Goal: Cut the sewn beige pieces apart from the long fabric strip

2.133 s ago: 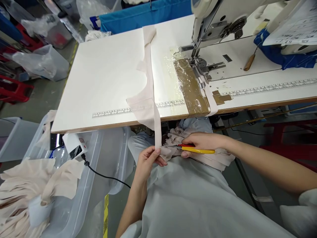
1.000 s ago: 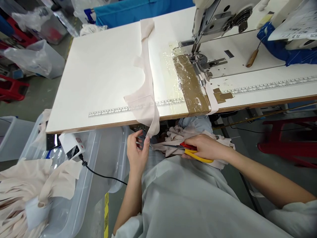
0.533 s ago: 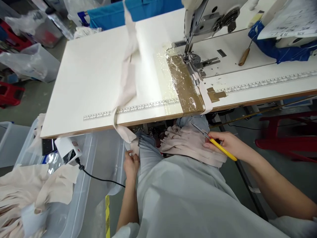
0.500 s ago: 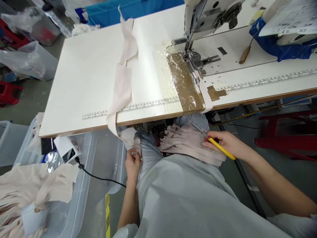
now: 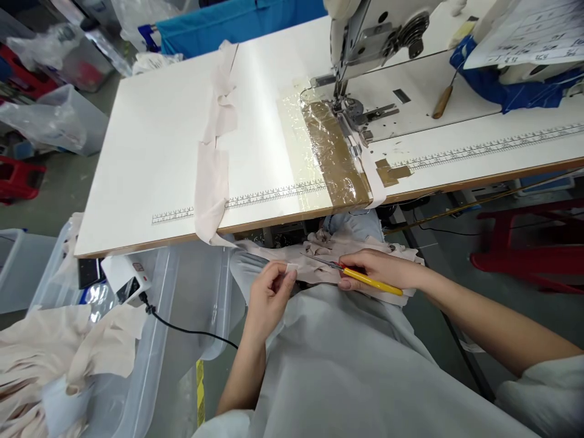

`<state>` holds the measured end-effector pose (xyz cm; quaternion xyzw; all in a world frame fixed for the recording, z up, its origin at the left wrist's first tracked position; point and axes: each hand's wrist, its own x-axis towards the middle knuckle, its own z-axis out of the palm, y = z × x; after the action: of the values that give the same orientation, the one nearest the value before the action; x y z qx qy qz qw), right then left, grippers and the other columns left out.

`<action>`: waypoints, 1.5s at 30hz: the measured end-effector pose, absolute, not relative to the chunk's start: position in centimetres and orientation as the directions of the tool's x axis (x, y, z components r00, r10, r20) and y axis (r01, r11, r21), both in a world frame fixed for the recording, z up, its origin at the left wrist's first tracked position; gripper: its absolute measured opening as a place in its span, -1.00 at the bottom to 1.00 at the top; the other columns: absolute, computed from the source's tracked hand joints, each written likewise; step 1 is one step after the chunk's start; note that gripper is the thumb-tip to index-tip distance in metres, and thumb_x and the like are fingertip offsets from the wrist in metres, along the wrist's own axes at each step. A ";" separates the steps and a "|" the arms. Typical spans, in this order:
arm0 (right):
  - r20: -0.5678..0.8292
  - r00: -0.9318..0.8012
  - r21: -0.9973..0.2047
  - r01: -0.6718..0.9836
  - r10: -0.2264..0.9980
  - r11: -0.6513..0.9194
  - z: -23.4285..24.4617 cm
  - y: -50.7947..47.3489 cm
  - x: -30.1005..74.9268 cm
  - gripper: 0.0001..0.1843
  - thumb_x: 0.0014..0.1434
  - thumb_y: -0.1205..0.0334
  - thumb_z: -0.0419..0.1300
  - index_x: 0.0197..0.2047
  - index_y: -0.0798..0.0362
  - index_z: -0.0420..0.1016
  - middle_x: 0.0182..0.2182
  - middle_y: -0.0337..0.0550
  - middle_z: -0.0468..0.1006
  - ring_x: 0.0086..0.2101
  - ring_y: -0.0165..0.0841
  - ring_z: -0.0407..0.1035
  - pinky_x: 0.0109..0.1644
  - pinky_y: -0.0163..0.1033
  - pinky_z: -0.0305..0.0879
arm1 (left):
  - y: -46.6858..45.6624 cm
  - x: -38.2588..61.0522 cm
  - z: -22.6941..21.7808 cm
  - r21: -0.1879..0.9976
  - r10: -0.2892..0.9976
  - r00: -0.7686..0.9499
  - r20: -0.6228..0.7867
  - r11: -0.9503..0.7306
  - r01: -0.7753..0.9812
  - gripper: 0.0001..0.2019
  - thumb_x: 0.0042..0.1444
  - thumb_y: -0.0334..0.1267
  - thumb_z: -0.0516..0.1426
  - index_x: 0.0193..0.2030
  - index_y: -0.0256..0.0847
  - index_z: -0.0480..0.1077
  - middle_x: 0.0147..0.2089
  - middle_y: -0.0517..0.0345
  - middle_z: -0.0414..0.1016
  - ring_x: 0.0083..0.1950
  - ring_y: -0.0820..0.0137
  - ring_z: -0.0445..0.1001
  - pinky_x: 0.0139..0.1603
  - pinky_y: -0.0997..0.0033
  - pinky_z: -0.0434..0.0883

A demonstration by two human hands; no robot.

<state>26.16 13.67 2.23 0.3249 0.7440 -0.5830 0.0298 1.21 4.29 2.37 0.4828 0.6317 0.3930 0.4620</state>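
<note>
Below the bench (image 5: 150,152), left hand (image 5: 269,295) pinches cloth (image 5: 264,258) so close to the right hand's (image 5: 381,269) gripped scissors (image 5: 371,281) they could nick fingers (image 5: 286,277).

Yellow-handled scissors (image 5: 374,283) lie near level, blades touching the beige strip (image 5: 269,255).

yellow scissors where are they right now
Head view, lower centre: the yellow scissors are in the right hand, below the table edge, over the beige fabric.

Head-worn camera looks steeply down, close over the sewing table (image 5: 150,152).
</note>
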 end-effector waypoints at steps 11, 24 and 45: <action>-0.403 -0.886 -0.899 0.430 0.229 0.083 1.1 15.4 24.1 -0.35 0.18 -0.43 0.06 -0.48 0.02 0.14 -0.55 -0.35 0.10 -0.52 -0.47 0.02 -0.46 -0.32 -0.03 | 4.7 1.2 1.9 0.837 0.858 0.035 -0.513 0.509 -0.202 -0.58 0.07 0.12 0.30 -0.30 -0.26 0.44 -0.56 0.07 0.57 -0.50 0.28 0.59 -0.54 0.48 0.41; -0.345 -0.823 -0.712 0.543 0.452 0.445 1.4 14.9 23.9 -0.41 0.19 -0.30 0.11 -0.53 0.01 0.06 -0.65 -0.31 0.15 -0.60 -0.44 0.01 -0.46 -0.26 -0.17 | 4.5 0.9 1.4 0.850 0.862 0.023 -0.506 0.503 -0.158 -0.58 0.09 0.12 0.28 -0.31 -0.26 0.43 -0.58 0.06 0.55 -0.50 0.26 0.59 -0.52 0.45 0.40; -0.230 -0.811 -0.834 0.449 0.539 0.320 0.9 13.8 22.7 -0.40 0.18 -0.34 0.13 -0.48 0.00 0.06 -0.57 -0.32 0.17 -0.53 -0.43 0.04 -0.43 -0.29 -0.10 | 4.5 2.9 1.3 0.838 0.849 0.077 -0.522 0.528 -0.138 -0.50 0.06 0.26 0.23 -0.25 -0.18 0.30 -0.58 0.13 0.53 -0.50 0.25 0.59 -0.50 0.43 0.43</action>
<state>22.71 13.76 0.93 0.3045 0.8111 -0.4974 -0.0452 2.88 4.45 1.29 0.3127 0.5686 0.3720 0.6637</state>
